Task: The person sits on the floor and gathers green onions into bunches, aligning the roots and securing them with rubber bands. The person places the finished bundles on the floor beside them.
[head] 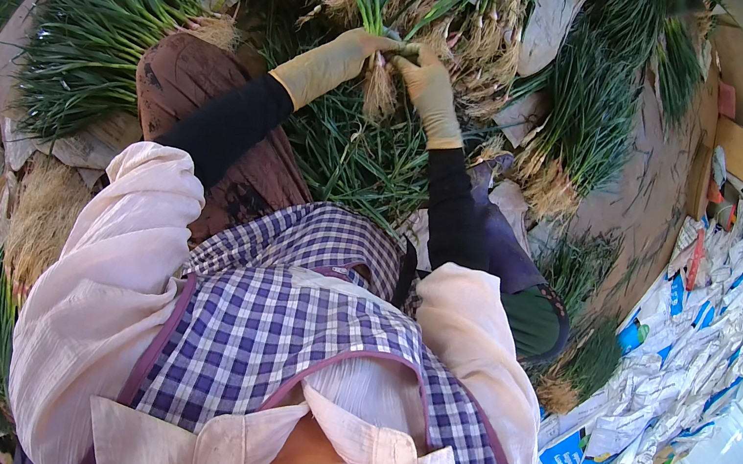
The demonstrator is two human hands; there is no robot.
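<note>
My left hand (335, 64), in a pale yellow glove, grips a small bunch of green onions (375, 5) around its stems. Long leaves point away from me, and the pale roots (380, 88) hang down between my hands. My right hand (433, 86), gloved alike, meets the left at the bunch with thumb and fingers pinched together. Whether it grips a stem or only a leaf there is hidden by the fingers. Below both hands lies a heap of loose green leaves (362, 156).
A large pile of green onions (97, 34) lies at the left by my knee. More rooted onions (482, 50) lie ahead, and further bundles (590, 114) at the right. Cardboard (656, 200) covers the floor. Crumpled printed wrappers (692, 318) line the wall side.
</note>
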